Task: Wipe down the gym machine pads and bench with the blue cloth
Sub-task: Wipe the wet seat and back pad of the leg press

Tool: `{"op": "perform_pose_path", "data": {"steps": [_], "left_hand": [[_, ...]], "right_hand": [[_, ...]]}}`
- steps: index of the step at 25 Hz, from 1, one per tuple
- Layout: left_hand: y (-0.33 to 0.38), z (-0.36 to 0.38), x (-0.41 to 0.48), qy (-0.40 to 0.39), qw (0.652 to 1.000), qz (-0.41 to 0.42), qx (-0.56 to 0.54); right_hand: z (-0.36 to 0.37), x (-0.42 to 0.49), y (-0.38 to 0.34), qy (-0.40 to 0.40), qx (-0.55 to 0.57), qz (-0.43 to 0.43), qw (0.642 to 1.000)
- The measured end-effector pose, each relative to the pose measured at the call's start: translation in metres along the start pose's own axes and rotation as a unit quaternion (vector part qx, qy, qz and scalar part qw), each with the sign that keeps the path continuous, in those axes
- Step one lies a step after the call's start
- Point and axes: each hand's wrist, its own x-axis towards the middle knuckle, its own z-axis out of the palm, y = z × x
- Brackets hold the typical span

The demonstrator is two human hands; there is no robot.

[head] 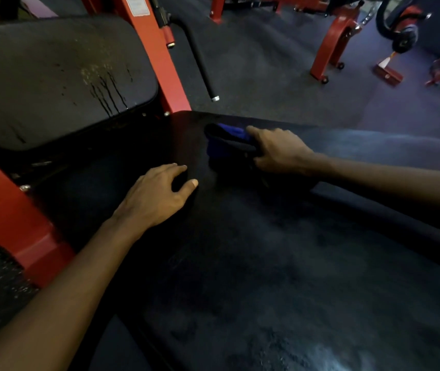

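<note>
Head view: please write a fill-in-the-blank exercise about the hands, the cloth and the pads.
The cloth in the right hand is ____ in colour.
The left hand rests on the bench and holds ____.
Dark drips run down the back pad beside the ____ frame.
Missing: blue; nothing; red.

Inside a gym: a red steel machine frame is rising between a worn black back pad and dark rubber flooring. Beyond the frame, more red machines are standing on the same flooring, and a black-gripped handle is hanging just beside it.
</note>
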Motion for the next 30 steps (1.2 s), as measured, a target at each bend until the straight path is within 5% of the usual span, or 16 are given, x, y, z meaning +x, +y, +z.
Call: {"op": "perform_pose_path", "data": {"steps": [4,11,17,24,30], "left_hand": [[-0.002,-0.006,-0.01,0.007,0.997,0.017,-0.07],[-0.023,-0.015,-0.025,-0.042,0.999,-0.019,-0.004],[-0.083,-0.031,-0.033,-0.016,0.997,-0.076,0.008],[-0.086,-0.026,-0.037,0.032,0.997,-0.074,-0.003],[-0.111,-0.031,-0.035,0.054,0.991,-0.124,-0.018]], "right_hand": [[0.019,-0.05,-0.042,0.009,-0.025,-0.103,0.994],[0.005,0.022,-0.022,0.009,0.012,0.027,1.0],[0.03,-0.026,-0.09,-0.008,-0.002,-0.147,0.989],[0.058,0.101,-0.14,0.007,0.019,-0.04,0.999],[0.08,0.073,-0.185,0.001,0.04,-0.167,0.985]]}}
